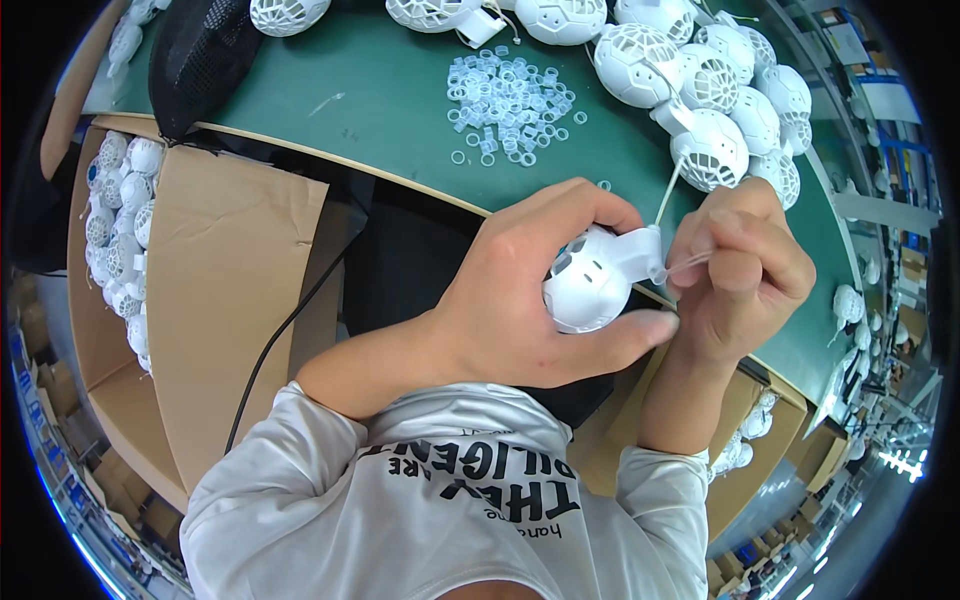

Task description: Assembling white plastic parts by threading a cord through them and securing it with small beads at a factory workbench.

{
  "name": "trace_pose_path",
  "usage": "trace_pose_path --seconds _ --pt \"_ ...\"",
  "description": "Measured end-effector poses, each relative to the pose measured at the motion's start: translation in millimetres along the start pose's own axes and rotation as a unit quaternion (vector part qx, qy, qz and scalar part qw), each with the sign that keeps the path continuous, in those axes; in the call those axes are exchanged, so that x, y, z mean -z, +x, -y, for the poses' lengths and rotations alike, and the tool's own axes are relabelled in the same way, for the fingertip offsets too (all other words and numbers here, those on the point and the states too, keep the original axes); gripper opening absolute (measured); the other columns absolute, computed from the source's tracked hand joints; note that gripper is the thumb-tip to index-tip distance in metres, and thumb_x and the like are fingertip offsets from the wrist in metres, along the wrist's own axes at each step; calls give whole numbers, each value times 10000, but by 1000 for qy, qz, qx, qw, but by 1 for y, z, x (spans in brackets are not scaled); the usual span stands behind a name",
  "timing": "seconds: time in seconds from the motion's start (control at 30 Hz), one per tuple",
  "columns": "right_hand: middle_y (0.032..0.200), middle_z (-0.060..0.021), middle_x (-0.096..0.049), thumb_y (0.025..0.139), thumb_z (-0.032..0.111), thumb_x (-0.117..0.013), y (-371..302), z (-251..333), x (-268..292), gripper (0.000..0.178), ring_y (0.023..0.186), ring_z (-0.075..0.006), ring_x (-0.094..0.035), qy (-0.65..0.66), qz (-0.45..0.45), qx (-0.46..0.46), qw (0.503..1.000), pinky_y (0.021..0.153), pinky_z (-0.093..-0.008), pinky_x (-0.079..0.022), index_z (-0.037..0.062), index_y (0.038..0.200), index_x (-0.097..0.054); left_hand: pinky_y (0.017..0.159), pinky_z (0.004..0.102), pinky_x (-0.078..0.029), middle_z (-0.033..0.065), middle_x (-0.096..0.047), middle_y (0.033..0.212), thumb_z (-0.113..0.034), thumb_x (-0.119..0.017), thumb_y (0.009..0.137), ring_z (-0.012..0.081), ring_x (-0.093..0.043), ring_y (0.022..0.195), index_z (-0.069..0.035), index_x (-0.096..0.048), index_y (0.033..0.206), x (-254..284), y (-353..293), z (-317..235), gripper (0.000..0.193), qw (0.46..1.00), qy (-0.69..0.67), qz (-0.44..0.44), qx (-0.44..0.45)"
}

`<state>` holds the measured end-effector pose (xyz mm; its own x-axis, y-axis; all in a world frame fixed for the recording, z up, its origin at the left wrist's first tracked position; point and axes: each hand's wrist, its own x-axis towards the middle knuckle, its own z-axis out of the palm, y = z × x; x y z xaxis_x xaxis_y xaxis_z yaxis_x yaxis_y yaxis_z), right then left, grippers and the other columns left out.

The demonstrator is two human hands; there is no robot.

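Note:
My left hand (pixel 520 280) is wrapped round a white, ball-shaped plastic housing (pixel 590 290) with slots and a short neck pointing right. A pale ring-like piece sits at the mouth of the neck, and a light cord (pixel 669 195) runs up from there toward the pile of housings. Close beside the neck, my right hand (pixel 745 265) is closed in a pinch on a thin whitish strand (pixel 690 263) that leads to the neck's mouth. Its fingertips partly hide the strand's end. Both hands are over the near edge of the table.
Small translucent rings (pixel 510 105) lie heaped on the green table (pixel 370 130). Several white housings (pixel 710 145) crowd the back right. A black mesh bag (pixel 200 65) lies at the far left. Cardboard boxes (pixel 230 250) with more housings stand at both sides, a black cable (pixel 285 325) beside the left one.

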<state>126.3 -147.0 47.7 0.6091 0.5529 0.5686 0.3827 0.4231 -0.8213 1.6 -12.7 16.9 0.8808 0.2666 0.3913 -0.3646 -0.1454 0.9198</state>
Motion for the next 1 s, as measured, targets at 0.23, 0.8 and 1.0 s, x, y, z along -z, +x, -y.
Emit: trace_pose_path --seconds 0.23,0.8,1.0 --pt "799 -98 -659 767 142 -866 -5 12 0 278 613 -121 -587 -34 38 38 998 475 -216 -377 -35 959 -772 665 273 -485 137 -674 960 -148 -743 866 165 -628 770 50 -668 1032 2 -1 6 269 999 -34 -34 9" --pt "763 -88 -607 790 292 -842 -36 57 18 358 538 -126 -545 -232 -33 15 972 439 -228 -386 -22 930 -742 790 292 -502 149 -613 1157 -123 -908 686 213 -616 997 9 -591 1248 -13 0 -4 659 995 -45 85 12" --pt "685 -50 -596 916 112 -699 -43 131 78 172 581 -108 -528 -473 -192 -163 844 545 -209 -408 -51 881 -743 949 378 -544 151 -477 1397 -46 -865 721 269 -570 1228 -17 -458 1445 -28 -11 -13 831 950 -202 167 168"
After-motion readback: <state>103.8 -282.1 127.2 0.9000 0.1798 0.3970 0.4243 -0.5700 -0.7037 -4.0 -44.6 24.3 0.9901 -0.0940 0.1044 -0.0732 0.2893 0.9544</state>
